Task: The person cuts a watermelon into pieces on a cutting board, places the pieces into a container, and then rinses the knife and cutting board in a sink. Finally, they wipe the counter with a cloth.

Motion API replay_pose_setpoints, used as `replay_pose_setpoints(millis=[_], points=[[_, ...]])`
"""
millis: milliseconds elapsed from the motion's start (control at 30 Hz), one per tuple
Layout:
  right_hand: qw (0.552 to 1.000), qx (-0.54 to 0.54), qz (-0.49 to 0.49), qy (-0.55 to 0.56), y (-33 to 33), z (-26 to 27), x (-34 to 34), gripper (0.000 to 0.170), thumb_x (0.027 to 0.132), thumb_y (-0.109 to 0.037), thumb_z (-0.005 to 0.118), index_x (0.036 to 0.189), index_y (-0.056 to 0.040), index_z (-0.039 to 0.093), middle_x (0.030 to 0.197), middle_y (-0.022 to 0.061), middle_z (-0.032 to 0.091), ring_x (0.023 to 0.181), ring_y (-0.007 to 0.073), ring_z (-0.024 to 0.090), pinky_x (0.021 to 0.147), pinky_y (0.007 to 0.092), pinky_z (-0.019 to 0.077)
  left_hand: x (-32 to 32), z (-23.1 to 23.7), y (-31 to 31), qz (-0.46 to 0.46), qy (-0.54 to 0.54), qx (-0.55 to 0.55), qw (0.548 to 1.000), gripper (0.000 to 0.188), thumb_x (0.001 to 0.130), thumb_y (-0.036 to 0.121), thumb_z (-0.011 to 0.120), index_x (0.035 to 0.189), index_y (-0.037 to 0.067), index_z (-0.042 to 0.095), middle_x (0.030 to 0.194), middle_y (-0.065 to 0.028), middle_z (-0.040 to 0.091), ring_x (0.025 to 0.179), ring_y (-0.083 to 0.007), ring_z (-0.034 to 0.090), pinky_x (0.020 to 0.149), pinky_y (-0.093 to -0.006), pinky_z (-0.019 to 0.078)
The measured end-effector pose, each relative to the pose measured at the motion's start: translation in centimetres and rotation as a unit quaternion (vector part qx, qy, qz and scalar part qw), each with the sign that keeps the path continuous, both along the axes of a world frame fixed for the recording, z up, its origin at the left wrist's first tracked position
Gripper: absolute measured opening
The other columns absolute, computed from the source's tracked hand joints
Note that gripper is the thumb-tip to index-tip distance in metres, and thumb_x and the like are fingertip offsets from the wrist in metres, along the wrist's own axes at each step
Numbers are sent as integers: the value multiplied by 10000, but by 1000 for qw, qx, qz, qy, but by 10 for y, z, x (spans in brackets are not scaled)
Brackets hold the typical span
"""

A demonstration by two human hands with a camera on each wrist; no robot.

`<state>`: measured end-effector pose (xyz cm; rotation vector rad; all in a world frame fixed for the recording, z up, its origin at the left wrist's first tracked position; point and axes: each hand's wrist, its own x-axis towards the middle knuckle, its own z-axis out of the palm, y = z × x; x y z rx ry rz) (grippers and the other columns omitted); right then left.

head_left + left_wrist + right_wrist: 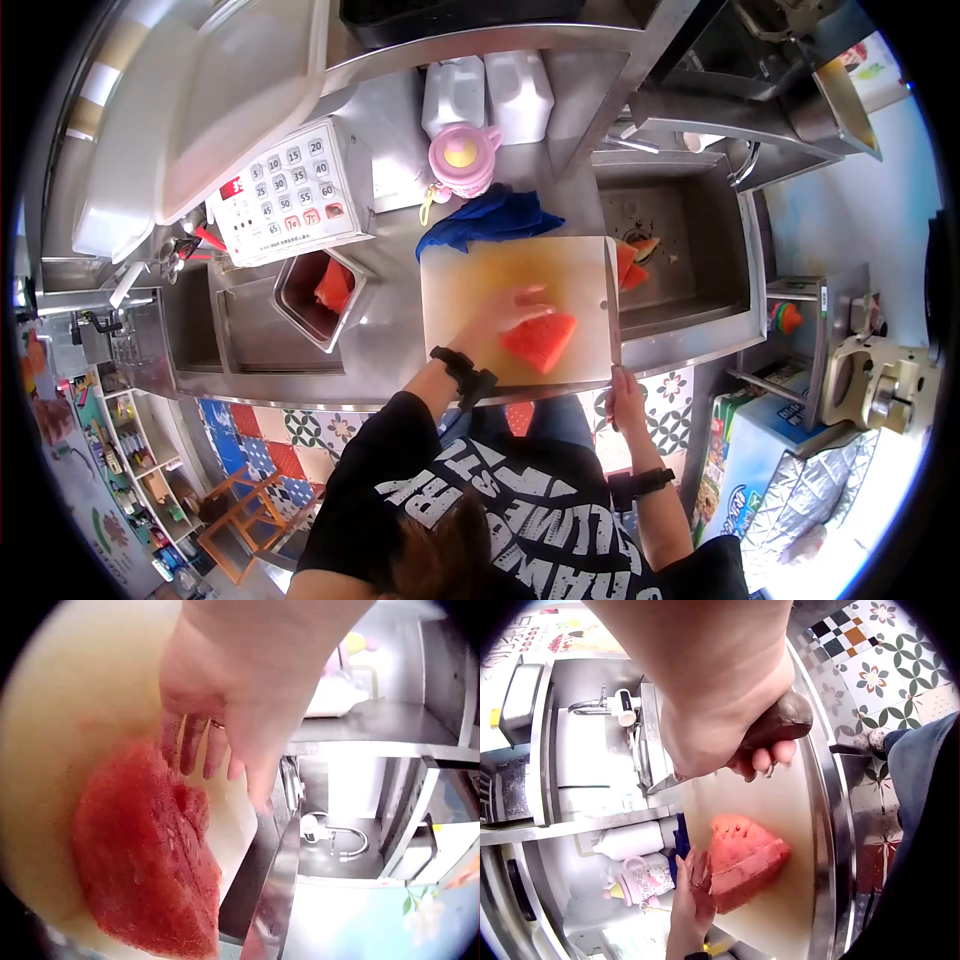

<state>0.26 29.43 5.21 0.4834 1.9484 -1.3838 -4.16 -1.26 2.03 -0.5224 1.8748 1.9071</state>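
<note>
A peeled piece of red watermelon [541, 343] lies on the white cutting board [455, 340]. My left hand [508, 308] is at its far side, fingers extended, with the fingertips right at the watermelon's edge in the left wrist view. My right hand [627, 402] grips the dark handle [784, 720] of a large knife at the board's right front corner. The knife's blade [276, 900] points away from me along the board's right edge, apart from the watermelon.
Watermelon rind pieces [632, 262] lie at the left edge of the sink [700, 310]. A metal container [290, 305] holding red watermelon sits left of the board. Behind the board are a blue cloth [490, 218], a pink cup [464, 165] and white jugs [520, 100].
</note>
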Motion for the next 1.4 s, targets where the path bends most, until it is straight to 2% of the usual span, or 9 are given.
replay_pose_setpoints(millis=[100, 300, 600, 800, 1033, 1200, 1300, 1333, 1400], points=[[1000, 8, 9, 5, -5, 2, 5, 396, 991, -436, 460, 894, -56, 515, 508, 18, 464, 364, 94, 429, 335, 246, 356, -2, -30, 3, -154, 116, -135, 972, 469, 809, 258, 758, 1196, 27, 628, 1100, -93, 676, 1010, -190, 631, 858, -313, 496], [1000, -10, -12, 20, 2, 14, 18, 379, 1011, -405, 420, 875, -59, 489, 499, 15, 453, 349, 97, 409, 317, 243, 336, -4, -55, 6, -55, 18, 71, 996, 400, 816, 219, 745, 1154, 30, 646, 1080, -97, 685, 967, -187, 645, 869, -308, 492], [998, -22, -56, 22, 15, 11, 31, 361, 1009, -407, 417, 889, -72, 474, 495, 15, 441, 331, 105, 404, 281, 245, 330, 9, -83, 3, 18, 9, 56, 998, 306, 822, 144, 738, 1096, 25, 670, 978, -66, 700, 879, -140, 647, 811, -280, 506], [998, -52, -37, -15, 10, 2, 21, 376, 1004, -436, 420, 891, -80, 457, 509, 11, 440, 326, 96, 397, 275, 246, 318, 51, -49, -35, 254, -9, 29, 967, 315, 843, 115, 722, 1131, 12, 645, 929, -51, 690, 801, -114, 640, 742, -246, 513], [999, -38, 26, 9, -4, 7, 6, 338, 1016, -386, 418, 898, -73, 467, 503, 10, 444, 345, 90, 411, 304, 229, 348, 82, 27, -93, 259, 103, -107, 954, 267, 838, 162, 740, 1066, 45, 665, 897, -47, 688, 778, -94, 630, 696, -233, 506], [999, -24, 33, 6, -5, 8, -1, 328, 1015, -371, 423, 922, -61, 479, 509, 13, 445, 347, 88, 408, 306, 230, 351, 118, 123, -173, 371, 178, -320, 853, 229, 845, 166, 724, 1037, 67, 646, 1037, -34, 658, 906, -122, 609, 719, -257, 520], [999, -45, 16, -22, -5, 5, -2, 262, 992, -316, 496, 941, -59, 483, 518, 10, 451, 358, 88, 415, 316, 236, 351, 117, 137, -187, 192, 97, -840, 499, 304, 868, 219, 689, 1127, 85, 606, 1228, -97, 566, 1099, -209, 540, 826, -350, 507], [999, -33, 22, -14, -5, 4, -1, 250, 972, -303, 534, 943, -59, 489, 525, 13, 463, 374, 91, 432, 331, 243, 360, 113, 124, -176, 324, 184, -587, 719, 375, 868, 245, 680, 1187, 83, 569, 1292, -129, 507, 1152, -259, 497, 888, -399, 468], [999, -6, 41, 2, -4, 3, 0, 244, 932, -276, 610, 946, -59, 500, 538, 20, 487, 405, 97, 465, 360, 258, 379, 110, 99, -128, 202, 203, -433, 855, 573, 825, 307, 709, 1305, 82, 493, 1361, -159, 453, 1176, -343, 476, 966, -450, 428]])
